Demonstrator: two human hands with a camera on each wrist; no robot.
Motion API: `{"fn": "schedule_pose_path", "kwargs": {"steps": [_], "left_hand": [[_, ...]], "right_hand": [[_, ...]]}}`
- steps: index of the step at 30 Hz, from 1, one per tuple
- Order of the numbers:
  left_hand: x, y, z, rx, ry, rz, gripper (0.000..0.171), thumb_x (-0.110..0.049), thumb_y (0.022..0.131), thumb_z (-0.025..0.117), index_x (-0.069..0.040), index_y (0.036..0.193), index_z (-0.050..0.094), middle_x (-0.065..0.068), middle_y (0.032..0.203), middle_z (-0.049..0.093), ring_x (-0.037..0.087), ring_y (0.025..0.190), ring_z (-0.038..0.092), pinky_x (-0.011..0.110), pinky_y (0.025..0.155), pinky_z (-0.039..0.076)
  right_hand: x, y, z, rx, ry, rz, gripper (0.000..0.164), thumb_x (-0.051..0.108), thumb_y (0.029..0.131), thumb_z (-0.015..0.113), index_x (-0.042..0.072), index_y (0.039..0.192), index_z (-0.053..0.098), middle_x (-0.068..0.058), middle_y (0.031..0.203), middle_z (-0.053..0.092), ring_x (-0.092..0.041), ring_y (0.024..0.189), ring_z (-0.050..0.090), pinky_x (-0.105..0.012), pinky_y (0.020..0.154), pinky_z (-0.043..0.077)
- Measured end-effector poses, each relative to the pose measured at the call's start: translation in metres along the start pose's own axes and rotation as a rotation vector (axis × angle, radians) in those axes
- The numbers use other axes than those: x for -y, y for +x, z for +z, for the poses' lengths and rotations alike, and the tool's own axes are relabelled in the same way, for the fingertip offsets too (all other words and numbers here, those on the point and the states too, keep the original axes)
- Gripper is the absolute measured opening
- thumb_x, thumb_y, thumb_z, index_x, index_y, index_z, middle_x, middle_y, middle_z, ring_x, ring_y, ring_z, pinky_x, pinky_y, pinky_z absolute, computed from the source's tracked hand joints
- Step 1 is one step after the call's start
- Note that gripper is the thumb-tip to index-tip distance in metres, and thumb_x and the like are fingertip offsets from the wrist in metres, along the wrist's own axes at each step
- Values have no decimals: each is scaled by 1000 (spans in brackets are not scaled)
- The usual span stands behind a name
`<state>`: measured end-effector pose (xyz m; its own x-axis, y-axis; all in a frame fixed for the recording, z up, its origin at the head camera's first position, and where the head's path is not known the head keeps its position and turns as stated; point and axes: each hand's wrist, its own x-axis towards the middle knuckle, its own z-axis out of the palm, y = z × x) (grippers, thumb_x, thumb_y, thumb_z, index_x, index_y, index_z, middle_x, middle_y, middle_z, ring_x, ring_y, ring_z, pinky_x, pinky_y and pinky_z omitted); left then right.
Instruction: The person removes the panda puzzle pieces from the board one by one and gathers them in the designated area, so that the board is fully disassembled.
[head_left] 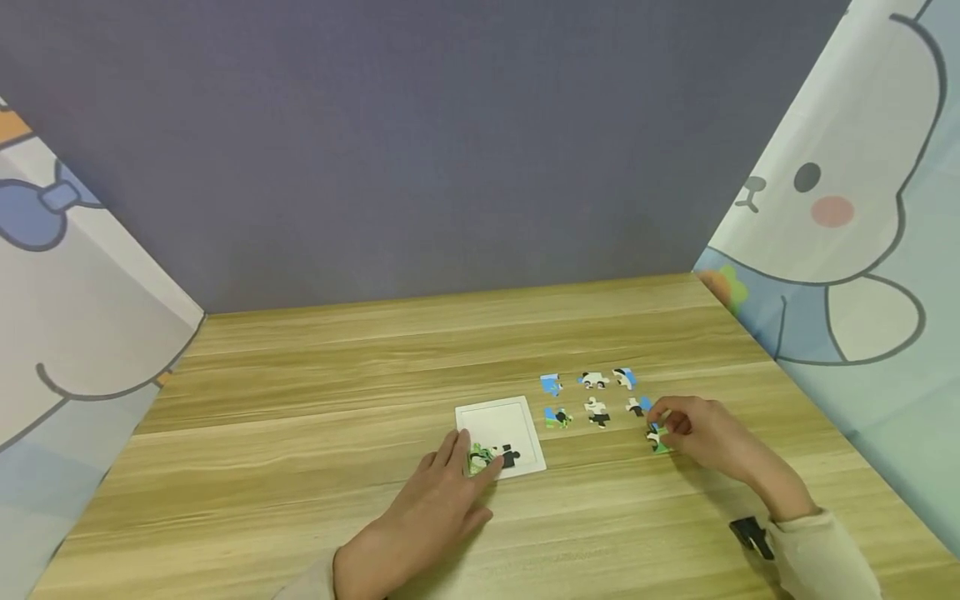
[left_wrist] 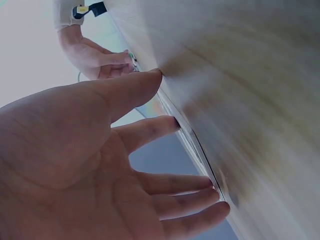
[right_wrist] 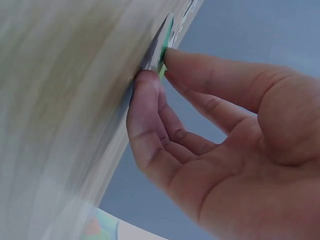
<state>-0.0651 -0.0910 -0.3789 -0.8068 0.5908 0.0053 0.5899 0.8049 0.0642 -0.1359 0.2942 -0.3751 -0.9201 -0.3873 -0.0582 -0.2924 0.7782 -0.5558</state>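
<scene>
A square white puzzle tray (head_left: 498, 417) lies mid-table with a few joined jigsaw pieces (head_left: 508, 457) in its near left part. My left hand (head_left: 427, 508) rests with spread, nearly straight fingers on the tray's near left edge and those pieces. In the left wrist view its fingertips (left_wrist: 172, 122) touch the tray's rim. To the right, my right hand (head_left: 708, 437) pinches a green, white and black jigsaw piece (head_left: 657, 442) between thumb and fingers. The right wrist view has that piece (right_wrist: 165, 42) tilted up off the wood at one edge.
Several loose jigsaw pieces (head_left: 595, 381) lie in two rows right of the tray, blue, white and black. Light wood tabletop (head_left: 337, 375) surrounds them. A grey panel (head_left: 450, 150) stands behind, with cartoon-printed curtains at both sides. A black strap (head_left: 750, 536) shows at my right sleeve.
</scene>
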Motion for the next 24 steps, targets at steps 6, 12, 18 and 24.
{"fn": "schedule_pose_path", "kwargs": {"steps": [6, 12, 18, 24], "left_hand": [[2, 0, 0, -20, 14, 6, 57, -44, 92, 68, -24, 144, 55, 31, 140, 49, 41, 130, 50, 48, 90, 54], [3, 1, 0, -41, 26, 14, 56, -44, 91, 70, -25, 143, 56, 31, 138, 51, 40, 129, 51, 46, 87, 55], [4, 2, 0, -49, 45, 21, 54, -40, 92, 70, -25, 143, 56, 30, 136, 52, 40, 127, 53, 46, 86, 56], [4, 4, 3, -91, 52, 37, 48, -23, 92, 72, -25, 138, 60, 31, 131, 56, 40, 122, 57, 47, 79, 57]], "right_hand": [[4, 2, 2, -12, -52, 11, 23, -3, 84, 72, 11, 102, 69, -1, 88, 65, -14, 78, 60, -31, 64, 52], [15, 2, 6, -10, -117, 89, 22, -8, 82, 70, 10, 94, 66, -8, 89, 57, -19, 75, 53, -34, 61, 46], [25, 5, 11, -78, -189, 89, 30, -13, 75, 67, 4, 99, 64, -13, 91, 54, -23, 75, 53, -34, 60, 46], [43, 11, 22, -208, -233, -71, 29, -12, 76, 66, 4, 100, 66, -9, 93, 60, -14, 72, 56, -29, 59, 48]]}}
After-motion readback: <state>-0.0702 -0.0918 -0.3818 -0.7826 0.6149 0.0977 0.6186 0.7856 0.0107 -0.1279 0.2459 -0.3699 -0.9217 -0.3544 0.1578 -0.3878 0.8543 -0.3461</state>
